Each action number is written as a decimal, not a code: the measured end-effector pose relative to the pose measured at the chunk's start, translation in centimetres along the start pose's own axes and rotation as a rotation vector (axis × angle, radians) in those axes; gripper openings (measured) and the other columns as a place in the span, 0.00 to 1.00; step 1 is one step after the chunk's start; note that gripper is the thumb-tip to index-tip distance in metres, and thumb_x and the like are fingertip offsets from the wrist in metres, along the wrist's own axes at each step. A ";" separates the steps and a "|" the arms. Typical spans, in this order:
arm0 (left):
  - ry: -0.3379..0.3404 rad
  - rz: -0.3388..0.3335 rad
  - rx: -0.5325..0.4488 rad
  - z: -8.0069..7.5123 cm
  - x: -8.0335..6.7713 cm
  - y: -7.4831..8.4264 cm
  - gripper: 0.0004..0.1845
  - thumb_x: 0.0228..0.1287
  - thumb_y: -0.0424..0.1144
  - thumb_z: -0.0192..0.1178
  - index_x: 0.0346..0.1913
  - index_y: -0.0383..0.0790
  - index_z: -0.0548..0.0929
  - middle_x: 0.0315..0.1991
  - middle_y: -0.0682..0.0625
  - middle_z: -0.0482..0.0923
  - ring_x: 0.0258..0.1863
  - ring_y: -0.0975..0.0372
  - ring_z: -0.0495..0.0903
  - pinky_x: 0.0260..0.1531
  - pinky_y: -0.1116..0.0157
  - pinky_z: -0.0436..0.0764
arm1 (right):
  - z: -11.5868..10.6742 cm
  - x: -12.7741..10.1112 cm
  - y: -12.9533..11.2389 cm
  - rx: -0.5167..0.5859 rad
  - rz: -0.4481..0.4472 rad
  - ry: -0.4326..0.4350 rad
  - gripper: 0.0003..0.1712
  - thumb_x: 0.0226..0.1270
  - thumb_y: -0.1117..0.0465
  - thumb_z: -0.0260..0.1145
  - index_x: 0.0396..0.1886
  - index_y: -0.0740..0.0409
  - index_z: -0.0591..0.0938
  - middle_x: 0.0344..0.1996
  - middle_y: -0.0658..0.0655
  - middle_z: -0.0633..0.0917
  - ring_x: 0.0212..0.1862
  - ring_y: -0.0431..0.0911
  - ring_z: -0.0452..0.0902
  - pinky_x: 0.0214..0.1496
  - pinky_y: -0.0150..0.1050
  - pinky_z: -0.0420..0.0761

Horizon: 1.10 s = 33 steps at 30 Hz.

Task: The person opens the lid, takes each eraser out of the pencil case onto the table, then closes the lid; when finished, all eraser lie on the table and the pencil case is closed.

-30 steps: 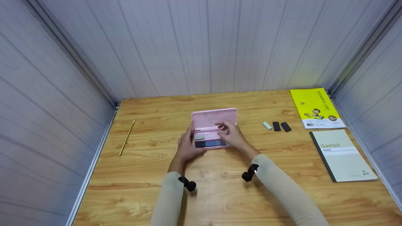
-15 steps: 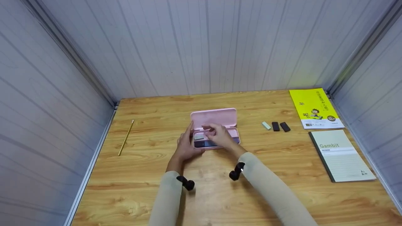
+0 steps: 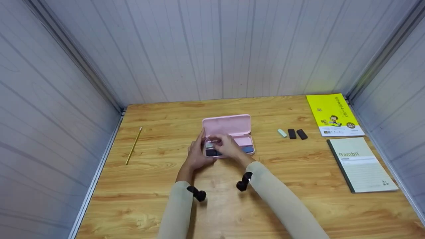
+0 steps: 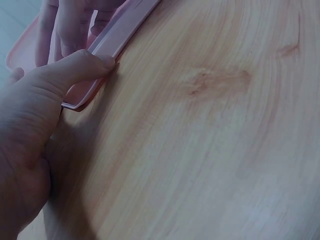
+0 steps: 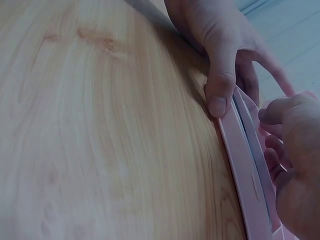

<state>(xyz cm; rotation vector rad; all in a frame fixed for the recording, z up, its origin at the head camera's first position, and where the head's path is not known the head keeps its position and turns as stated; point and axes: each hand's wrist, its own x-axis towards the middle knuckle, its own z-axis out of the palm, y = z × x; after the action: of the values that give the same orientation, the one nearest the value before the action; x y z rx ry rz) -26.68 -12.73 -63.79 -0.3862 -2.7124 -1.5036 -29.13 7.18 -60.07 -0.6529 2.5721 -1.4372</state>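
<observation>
1. Nearest, the left hand (image 3: 198, 156) grips the left end of the pink case (image 3: 245, 140), its thumb on the front rim. The case lies about midway between the worktop's left and right edges, its long axis running left to right.
2. In the case's front compartment, a dark block (image 3: 211, 152) lies at the left end and a blue block (image 3: 247, 149) at the right.
3. Behind them, the pale block (image 3: 209, 145) lies at the rear compartment's left end. It seems to run lengthwise with the case, just left of the right hand (image 3: 229, 146), whose fingertips look nearer than the left's; this relation probably matters most.
4. The right hand's fingers are bent down there; whether they pinch the pale block cannot be told.
5. Farther back, the raised lid (image 3: 229, 125) stands toward the worktop's far edge.
</observation>
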 end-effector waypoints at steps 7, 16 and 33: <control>-0.030 -0.036 0.011 -0.4 0.0 0.6 0.74 0.46 0.41 0.88 0.93 0.45 0.51 0.75 0.40 0.83 0.70 0.43 0.72 0.75 0.40 0.60 | -0.1 0.1 0.1 -0.018 -0.005 -0.059 0.26 0.72 0.74 0.68 0.69 0.67 0.86 0.63 0.70 0.91 0.62 0.63 0.88 0.73 0.58 0.85; -0.031 -0.032 0.003 -0.4 0.0 0.4 0.73 0.46 0.40 0.88 0.93 0.46 0.52 0.74 0.39 0.83 0.70 0.43 0.72 0.76 0.39 0.58 | -0.2 0.2 0.0 -0.048 0.034 -0.126 0.30 0.69 0.74 0.68 0.71 0.62 0.86 0.54 0.68 0.93 0.53 0.57 0.89 0.62 0.49 0.87; -0.001 -0.012 -0.018 0.4 0.4 -1.0 0.74 0.47 0.42 0.90 0.94 0.53 0.52 0.74 0.40 0.83 0.74 0.42 0.72 0.80 0.37 0.55 | -0.1 0.3 -0.4 -0.134 -0.017 -0.203 0.34 0.67 0.77 0.66 0.73 0.57 0.87 0.62 0.70 0.83 0.59 0.54 0.77 0.64 0.48 0.79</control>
<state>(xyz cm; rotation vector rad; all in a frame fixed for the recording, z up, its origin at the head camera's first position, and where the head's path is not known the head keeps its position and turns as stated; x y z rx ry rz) -27.22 -12.83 -64.76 -0.3725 -2.7087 -1.5314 -29.30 6.99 -59.68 -0.7952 2.5241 -1.1437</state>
